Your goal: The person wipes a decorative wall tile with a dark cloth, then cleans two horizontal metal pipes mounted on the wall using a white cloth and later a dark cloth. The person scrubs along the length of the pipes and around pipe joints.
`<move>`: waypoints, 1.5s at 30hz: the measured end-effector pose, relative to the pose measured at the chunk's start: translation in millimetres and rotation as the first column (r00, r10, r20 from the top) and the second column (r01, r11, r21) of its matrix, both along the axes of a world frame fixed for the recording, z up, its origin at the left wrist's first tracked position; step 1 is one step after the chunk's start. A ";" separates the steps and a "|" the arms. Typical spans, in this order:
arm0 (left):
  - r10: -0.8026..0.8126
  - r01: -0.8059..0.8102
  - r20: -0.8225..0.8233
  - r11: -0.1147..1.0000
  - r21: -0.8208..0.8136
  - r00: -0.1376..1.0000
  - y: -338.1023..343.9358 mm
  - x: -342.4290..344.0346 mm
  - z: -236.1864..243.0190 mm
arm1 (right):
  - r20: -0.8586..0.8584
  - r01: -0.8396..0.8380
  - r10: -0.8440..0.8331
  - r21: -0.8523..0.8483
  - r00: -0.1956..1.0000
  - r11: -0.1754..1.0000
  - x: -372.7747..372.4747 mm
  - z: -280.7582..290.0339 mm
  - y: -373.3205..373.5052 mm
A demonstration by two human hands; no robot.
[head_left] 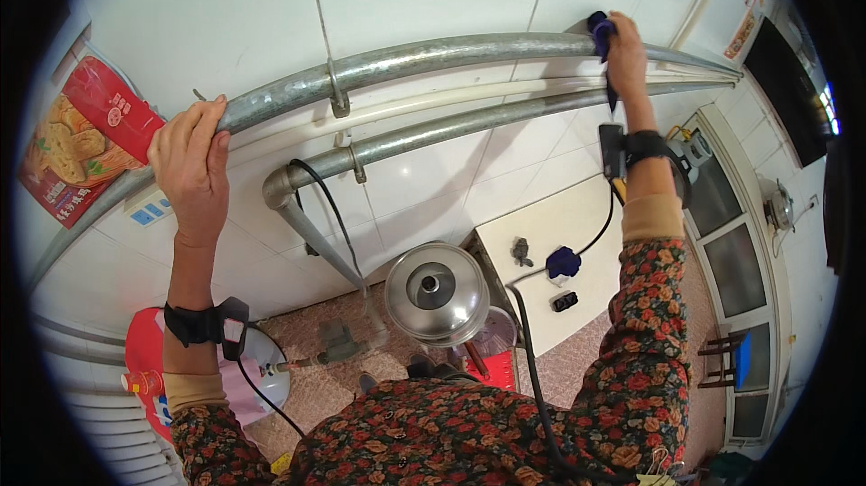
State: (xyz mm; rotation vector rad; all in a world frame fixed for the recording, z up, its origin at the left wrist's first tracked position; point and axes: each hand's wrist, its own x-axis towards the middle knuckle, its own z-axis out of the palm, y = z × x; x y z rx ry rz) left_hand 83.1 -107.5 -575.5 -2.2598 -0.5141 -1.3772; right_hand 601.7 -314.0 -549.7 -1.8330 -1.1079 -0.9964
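Note:
A thick grey metal pipe (397,62) runs along the white tiled wall. My left hand (191,166) is closed over its left part, fingers on top and thumb at the side. Farther right, my right hand (626,64) presses a dark purple cloth (600,33) against the same pipe, and a loose end hangs below it. The palm hides part of the cloth. Under the thick pipe run a thin white pipe (406,107) and a second metal pipe (469,127) with an elbow at its left end. Both wrists wear black straps with small devices and cables.
Below stands a lidded steel pot (437,292). A pale table (528,229) holds another purple cloth (563,262), a grey crumpled thing (521,251) and a small black object (565,302). A red food package (99,138) is at left, above a white radiator (122,436). Glazed cabinets (735,274) line the right.

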 end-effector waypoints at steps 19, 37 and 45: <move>-0.045 0.044 0.067 0.999 0.022 0.997 8.2 0.6 -4.8 | 0.133 -0.192 0.176 0.115 0.975 0.975 -180.1 -28.3 76.6; -0.201 0.201 0.111 0.979 0.012 0.973 -10.2 32.6 -9.7 | 0.136 -0.166 0.150 0.120 0.979 0.979 -165.6 -38.1 58.6; -0.163 0.161 0.002 0.972 -0.169 0.987 -37.1 -6.5 -37.3 | -0.063 -0.484 0.504 0.200 0.861 0.852 -252.2 -30.6 63.0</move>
